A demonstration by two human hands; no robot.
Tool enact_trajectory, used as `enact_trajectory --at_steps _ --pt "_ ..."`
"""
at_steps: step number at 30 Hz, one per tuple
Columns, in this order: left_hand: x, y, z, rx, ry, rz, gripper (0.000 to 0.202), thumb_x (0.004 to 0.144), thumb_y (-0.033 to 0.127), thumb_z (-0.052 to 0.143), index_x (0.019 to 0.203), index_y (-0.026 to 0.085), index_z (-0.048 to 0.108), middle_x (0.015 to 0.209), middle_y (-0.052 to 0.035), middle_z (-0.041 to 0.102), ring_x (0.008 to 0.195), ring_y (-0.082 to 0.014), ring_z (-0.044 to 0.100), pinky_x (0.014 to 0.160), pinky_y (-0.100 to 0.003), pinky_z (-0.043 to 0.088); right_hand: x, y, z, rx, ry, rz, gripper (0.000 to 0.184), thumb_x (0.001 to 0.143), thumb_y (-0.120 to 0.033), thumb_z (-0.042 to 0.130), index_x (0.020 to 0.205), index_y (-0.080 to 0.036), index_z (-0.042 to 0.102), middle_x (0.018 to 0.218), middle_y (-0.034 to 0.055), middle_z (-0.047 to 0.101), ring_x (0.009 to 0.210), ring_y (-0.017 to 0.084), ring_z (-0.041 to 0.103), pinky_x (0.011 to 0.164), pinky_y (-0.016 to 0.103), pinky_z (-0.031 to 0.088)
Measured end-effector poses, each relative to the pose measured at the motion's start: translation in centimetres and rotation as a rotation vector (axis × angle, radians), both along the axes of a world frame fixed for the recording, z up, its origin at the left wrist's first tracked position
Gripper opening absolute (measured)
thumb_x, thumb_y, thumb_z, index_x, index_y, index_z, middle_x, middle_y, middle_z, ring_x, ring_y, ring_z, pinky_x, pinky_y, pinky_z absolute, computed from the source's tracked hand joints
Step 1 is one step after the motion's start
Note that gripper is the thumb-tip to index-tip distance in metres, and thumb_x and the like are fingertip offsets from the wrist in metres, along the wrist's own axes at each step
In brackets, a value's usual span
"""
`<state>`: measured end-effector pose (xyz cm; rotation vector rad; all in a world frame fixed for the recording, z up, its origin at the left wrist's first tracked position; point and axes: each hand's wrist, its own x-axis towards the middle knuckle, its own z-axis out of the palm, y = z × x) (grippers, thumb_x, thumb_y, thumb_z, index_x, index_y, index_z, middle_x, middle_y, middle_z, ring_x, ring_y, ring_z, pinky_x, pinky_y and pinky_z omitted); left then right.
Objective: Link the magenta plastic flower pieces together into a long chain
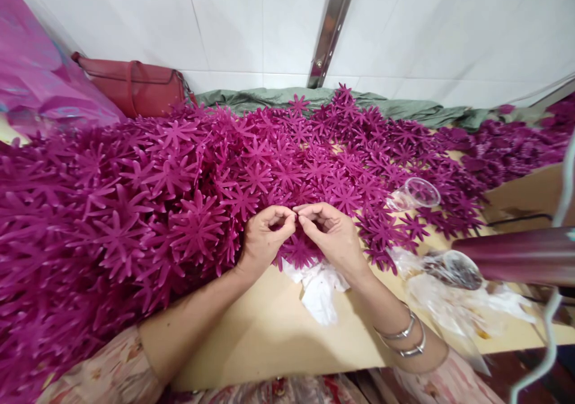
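A deep heap of magenta plastic flower pieces (135, 212) covers most of the tan table (269, 332). My left hand (265, 236) and my right hand (330, 233) meet fingertip to fingertip just above the heap's near edge. Both are curled in a pinch on something tiny that I cannot make out. A magenta flower piece (299, 253) lies right beneath them. My right wrist wears two silver bangles (406, 341).
Crumpled white plastic (318, 290) lies under the hands. A clear cup (415, 193) rests on its side at the right. Nearer lies a clear bag holding dark bits (453, 269), with a dark maroon bar (516, 254) beside it. A red handbag (135, 86) leans on the tiled wall.
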<state>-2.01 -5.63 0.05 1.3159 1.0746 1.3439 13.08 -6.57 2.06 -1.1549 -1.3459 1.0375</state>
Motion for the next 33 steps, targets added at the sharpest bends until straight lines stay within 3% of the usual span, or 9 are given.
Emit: enact_trajectory --at_steps 7,11,18,22,25,29,33 --pt "-0.1 -0.3 -0.1 0.016 0.076 -0.028 0.004 0.083 0.019 0.068 0.084 0.018 0.071 0.079 0.0005 0.073 0.072 -0.0114 0.067 0.073 -0.022 0.054 0.1 -0.7 0.6 0.193 -0.31 -0.055 0.006 0.089 -0.021 0.066 0.088 -0.025 0.071 0.103 0.0054 0.078 0.098 0.022 0.073 0.096 0.039 0.055" --pt "-0.1 -0.3 0.1 0.039 0.125 -0.037 0.004 0.083 0.018 0.067 0.08 0.018 0.07 0.075 0.0011 0.071 0.068 -0.0112 0.065 0.068 -0.021 0.052 -0.1 -0.8 0.6 0.235 -0.37 -0.079 0.007 0.088 -0.019 0.065 0.086 -0.026 0.068 0.1 0.0054 0.077 0.098 0.023 0.072 0.096 0.04 0.054" --pt "-0.1 -0.1 -0.1 0.027 0.098 -0.042 0.004 0.082 0.015 0.066 0.08 0.018 0.068 0.071 0.0024 0.067 0.065 -0.01 0.061 0.065 -0.02 0.05 0.0 -0.1 0.0 0.002 -0.041 0.006 0.003 0.083 -0.022 0.07 0.081 -0.022 0.068 0.099 0.0064 0.077 0.092 0.02 0.072 0.091 0.036 0.055" --pt "0.0 0.0 0.0 -0.024 -0.016 -0.064 0.002 0.083 0.019 0.067 0.082 0.017 0.067 0.074 0.0011 0.069 0.067 -0.0106 0.064 0.07 -0.022 0.052 0.2 0.1 0.0 -0.034 0.02 0.009 0.008 0.086 -0.026 0.071 0.081 -0.021 0.069 0.1 0.0065 0.076 0.094 0.019 0.071 0.093 0.036 0.054" --pt "0.1 0.1 0.4 -0.035 -0.158 -0.021 0.011 0.084 0.028 0.069 0.084 0.019 0.064 0.079 -0.0009 0.072 0.073 -0.0128 0.068 0.075 -0.024 0.055 0.3 0.0 0.4 -0.04 0.039 0.028 0.013 0.089 -0.03 0.071 0.098 -0.023 0.07 0.109 0.0065 0.074 0.102 0.02 0.069 0.098 0.036 0.053" --pt "-0.1 0.2 0.7 0.0 -0.211 0.06 0.024 0.086 0.039 0.072 0.082 0.02 0.059 0.077 -0.0003 0.068 0.071 -0.0124 0.064 0.07 -0.023 0.052 0.6 0.1 0.5 -0.054 0.045 0.09 0.048 0.083 -0.029 0.078 0.128 -0.027 0.06 0.121 0.0056 0.07 0.112 0.02 0.066 0.101 0.035 0.052" --pt "-0.3 0.2 0.9 0.0 -0.213 0.056 0.029 0.087 0.044 0.071 0.082 0.02 0.056 0.076 0.0001 0.066 0.069 -0.0118 0.06 0.067 -0.023 0.05 0.9 0.2 0.1 -0.106 0.118 0.109 0.035 0.087 -0.033 0.076 0.12 -0.028 0.065 0.111 0.0026 0.074 0.101 0.017 0.068 0.096 0.032 0.053"
